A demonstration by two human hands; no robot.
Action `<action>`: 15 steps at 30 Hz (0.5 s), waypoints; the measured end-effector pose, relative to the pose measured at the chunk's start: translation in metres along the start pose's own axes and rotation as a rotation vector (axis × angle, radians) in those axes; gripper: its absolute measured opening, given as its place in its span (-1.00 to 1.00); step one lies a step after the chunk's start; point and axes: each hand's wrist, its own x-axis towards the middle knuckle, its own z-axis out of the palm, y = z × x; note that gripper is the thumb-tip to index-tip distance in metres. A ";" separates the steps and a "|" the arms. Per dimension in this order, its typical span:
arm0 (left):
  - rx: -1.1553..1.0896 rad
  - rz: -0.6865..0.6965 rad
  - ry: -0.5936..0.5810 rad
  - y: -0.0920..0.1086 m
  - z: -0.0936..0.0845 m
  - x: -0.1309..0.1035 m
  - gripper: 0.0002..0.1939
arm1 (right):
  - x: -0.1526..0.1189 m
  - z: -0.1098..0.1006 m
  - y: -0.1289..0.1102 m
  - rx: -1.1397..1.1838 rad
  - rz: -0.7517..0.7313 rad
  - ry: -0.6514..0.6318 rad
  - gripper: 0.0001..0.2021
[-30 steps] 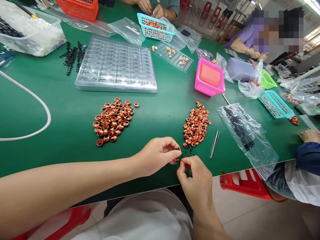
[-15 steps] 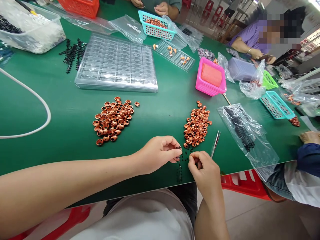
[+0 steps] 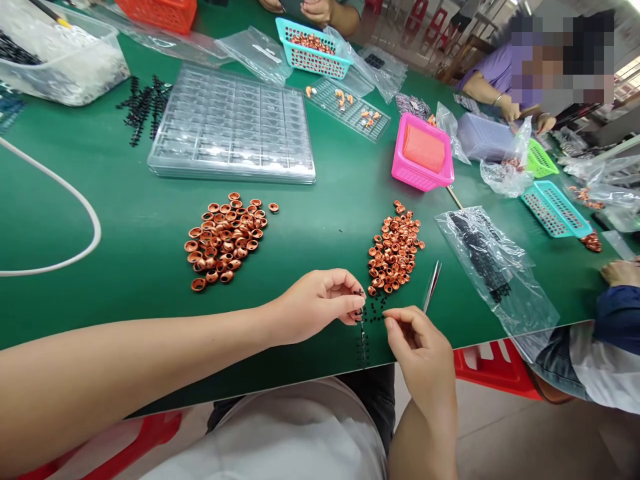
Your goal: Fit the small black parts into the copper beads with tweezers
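Note:
My left hand (image 3: 333, 301) pinches the upper end of a thin black plastic sprue strip (image 3: 363, 340), which hangs down with tiny side branches. Just to its right, my right hand (image 3: 417, 337) has thumb and forefinger pressed together; anything between the fingertips is too small to make out. Small black bits (image 3: 376, 308) lie scattered on the green table between both hands. Beyond them sits a heap of small copper-coloured rings (image 3: 395, 247). A second heap of larger copper-coloured rings (image 3: 227, 237) lies to the left. Metal tweezers (image 3: 432, 287) rest beyond my right hand.
Clear compartment trays (image 3: 233, 127) are stacked at the back, beside black sprue strips (image 3: 145, 107). A pink basket (image 3: 423, 180) and a plastic bag of black strips (image 3: 495, 257) stand to the right. A white cable (image 3: 85, 193) curves at left. Co-workers sit across and at right.
My right hand has drawn slightly right and down, away from the strip. My left hand stays almost in place, and the strip below it shows more side-on.

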 end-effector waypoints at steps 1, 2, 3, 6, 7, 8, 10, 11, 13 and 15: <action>-0.015 0.007 -0.015 0.000 0.000 0.000 -0.73 | -0.002 -0.001 -0.002 0.056 0.013 -0.051 -0.85; -0.028 0.014 -0.028 0.000 -0.001 0.000 -0.71 | -0.004 0.000 -0.004 0.103 0.022 -0.100 -0.85; -0.038 0.020 -0.041 0.000 -0.001 0.000 -0.70 | -0.005 0.000 -0.006 0.141 0.029 -0.142 -0.84; -0.050 0.028 -0.072 0.002 -0.001 0.000 -0.67 | -0.006 0.003 -0.010 0.213 0.042 -0.227 -0.84; -0.050 0.032 -0.075 0.002 -0.001 -0.001 -0.67 | -0.006 0.003 -0.010 0.228 0.048 -0.246 -0.84; -0.050 0.038 -0.074 0.002 -0.001 -0.001 -0.67 | -0.006 0.004 -0.011 0.240 0.054 -0.261 -0.85; -0.050 0.048 -0.069 0.002 -0.001 -0.001 -0.66 | -0.006 0.004 -0.012 0.255 0.064 -0.283 -0.86; -0.052 0.052 -0.067 0.002 -0.001 -0.001 -0.66 | -0.006 0.004 -0.013 0.258 0.067 -0.291 -0.86; -0.056 0.053 -0.071 0.002 -0.001 -0.002 -0.66 | -0.005 0.004 -0.014 0.253 0.068 -0.302 -0.87; -0.055 0.055 -0.077 0.002 -0.001 -0.001 -0.66 | -0.005 0.005 -0.014 0.244 0.059 -0.295 -0.88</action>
